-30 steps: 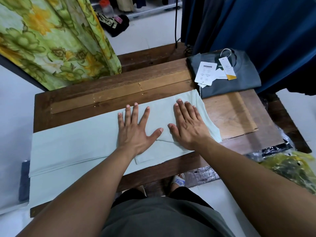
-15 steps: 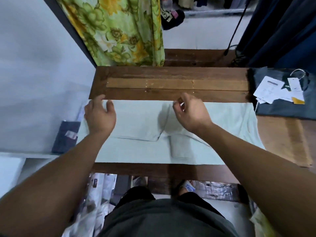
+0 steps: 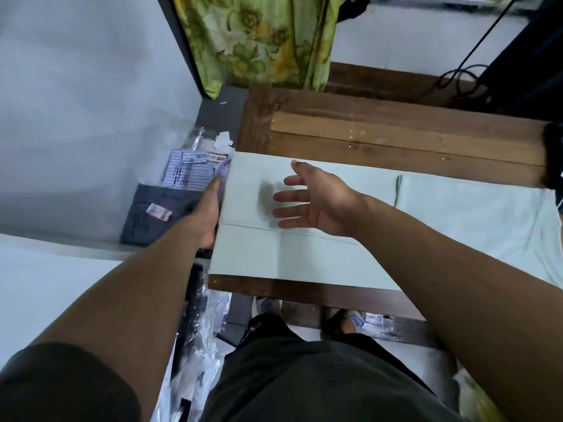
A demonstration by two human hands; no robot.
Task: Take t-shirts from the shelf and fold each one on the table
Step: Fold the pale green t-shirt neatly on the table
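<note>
The pale green t-shirt (image 3: 304, 239) lies flat on the wooden table (image 3: 396, 138), already narrowed into a long band whose long axis runs left to right across the near half of the tabletop, its left end right at the table's left edge. My left hand (image 3: 208, 214) is at that left end, fingers straight and pointing away from me along the short edge of the cloth; I cannot tell whether any finger is tucked under the hem, but nothing shows it pinching. My right hand (image 3: 310, 202) hovers just above the shirt a little to the right of the left one, palm turned up and left, fingers spread and relaxed, holding nothing, its shadow falling on the fabric beneath. So both hands sit over the left part of the band, and the rest of the shirt stretches away to my right. As I judge it, the next fold has to carry this left end rightward over the body, and the left hand, being on the end itself, is the one placed to lift it. Left of the table, lower down, lie a folded dark garment (image 3: 158, 214) and striped packaged clothing (image 3: 189, 172).
</note>
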